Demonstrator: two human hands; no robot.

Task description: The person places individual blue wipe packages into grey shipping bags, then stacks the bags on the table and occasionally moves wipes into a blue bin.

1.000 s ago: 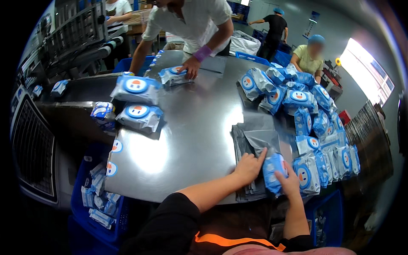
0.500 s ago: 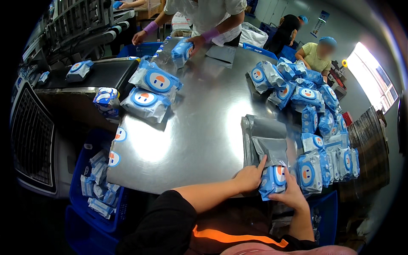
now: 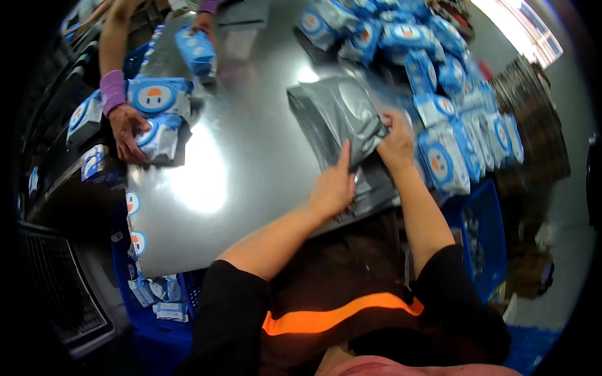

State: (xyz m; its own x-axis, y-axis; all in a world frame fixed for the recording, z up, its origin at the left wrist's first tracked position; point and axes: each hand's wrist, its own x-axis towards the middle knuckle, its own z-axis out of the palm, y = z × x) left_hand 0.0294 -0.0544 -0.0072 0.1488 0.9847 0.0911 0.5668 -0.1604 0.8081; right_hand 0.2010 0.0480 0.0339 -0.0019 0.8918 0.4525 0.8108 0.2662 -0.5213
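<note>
A grey plastic mailer bag [image 3: 335,113] lies on top of a stack of like bags at the near right of the steel table [image 3: 244,169]. My left hand [image 3: 333,185] pinches its near edge, thumb on top. My right hand [image 3: 395,141] grips the bag's right corner. Several blue-and-white wipe packs [image 3: 442,163] are heaped just right of my right hand.
A co-worker's hand with a purple cuff [image 3: 124,128] rests on wipe packs [image 3: 157,135] at the table's left. Another hand [image 3: 202,22] holds a blue pack [image 3: 195,51] at the far edge. Blue crates stand below the table at left [image 3: 157,301] and right [image 3: 480,238].
The blue pack my right hand held is no longer in sight. Both hands now grip the grey bag. The view has tipped down and closer, and the co-worker's hand has come to the left packs.
</note>
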